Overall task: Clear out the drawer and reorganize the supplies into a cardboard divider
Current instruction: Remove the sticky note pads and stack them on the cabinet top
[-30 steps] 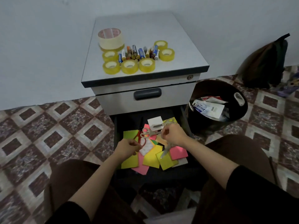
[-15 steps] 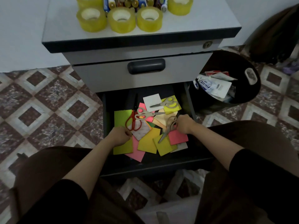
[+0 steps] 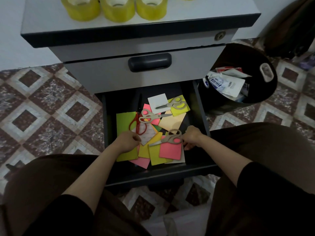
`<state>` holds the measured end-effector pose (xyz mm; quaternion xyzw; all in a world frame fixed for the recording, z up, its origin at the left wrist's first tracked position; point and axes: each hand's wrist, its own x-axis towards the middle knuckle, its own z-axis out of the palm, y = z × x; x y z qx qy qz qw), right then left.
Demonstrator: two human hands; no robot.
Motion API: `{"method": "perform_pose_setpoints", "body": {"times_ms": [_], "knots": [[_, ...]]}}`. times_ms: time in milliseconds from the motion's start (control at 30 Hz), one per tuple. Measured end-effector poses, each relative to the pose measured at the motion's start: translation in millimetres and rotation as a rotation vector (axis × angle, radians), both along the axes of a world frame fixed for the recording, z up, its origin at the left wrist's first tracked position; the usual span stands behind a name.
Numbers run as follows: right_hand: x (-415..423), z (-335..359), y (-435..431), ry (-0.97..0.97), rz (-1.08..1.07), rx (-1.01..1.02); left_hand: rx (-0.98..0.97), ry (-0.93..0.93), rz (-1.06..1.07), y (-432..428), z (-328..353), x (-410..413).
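black bin [image 3: 252,57] on tiled floor [image 3: 42,106]

Open drawer [image 3: 122,103]: papers [image 3: 170,150], scissors [image 3: 172,139]

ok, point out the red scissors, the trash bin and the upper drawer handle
red scissors [image 3: 137,117], head view, where handles meet
trash bin [image 3: 238,55], head view, inner wall
upper drawer handle [image 3: 149,62], head view, middle

Grey-handled scissors [image 3: 177,103]: three. Red-handled scissors [image 3: 138,124]: one. Yellow tape rolls [image 3: 117,9]: three whole, a fourth cropped. Bin [image 3: 274,82]: one. Paper sheets [image 3: 170,150]: overlapping, at least ten.
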<state>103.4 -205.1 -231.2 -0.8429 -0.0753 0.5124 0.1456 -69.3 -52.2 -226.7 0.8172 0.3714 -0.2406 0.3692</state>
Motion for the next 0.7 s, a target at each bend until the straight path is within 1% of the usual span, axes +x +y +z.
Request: {"method": "perform_pose_setpoints", "body": {"times_ms": [67, 133, 267, 367, 467, 533, 633, 700], "knots": [[-5.9, -6.7, -0.6, -0.033, 0.035, -0.046, 0.010, 0.005, 0.015, 1.0, 1.6, -2.1], [-11.3, -12.1, -3.4, -0.032, 0.002, -0.054, 0.033, 0.020, 0.017, 2.3, 2.9, -4.2], [-15.5, -12.5, -8.3, 0.054, -0.243, 0.046, 0.051, 0.056, 0.022, 3.9, 5.6, -6.9], [-15.6, -10.5, -8.2, 0.171, -0.320, 0.067, 0.039, 0.063, 0.043, 3.7, 8.4, -6.4], [-14.7, -7.7, -6.6, 0.244, -0.310, 0.035, 0.048, 0.069, 0.049, 4.6, 10.1, -7.2], [-12.9, -2.4, -3.6, 0.250, -0.258, 0.036, 0.063, 0.074, 0.053, 4.8, 9.5, -9.0], [-8.0, 5.3, 1.4, 0.154, -0.131, 0.080, 0.094, 0.075, 0.037, 3.2, 6.1, -11.0], [-3.0, 7.7, 3.4, 0.096, -0.092, 0.103, 0.094, 0.090, -0.029, -1.0, 3.5, -10.7]]}}
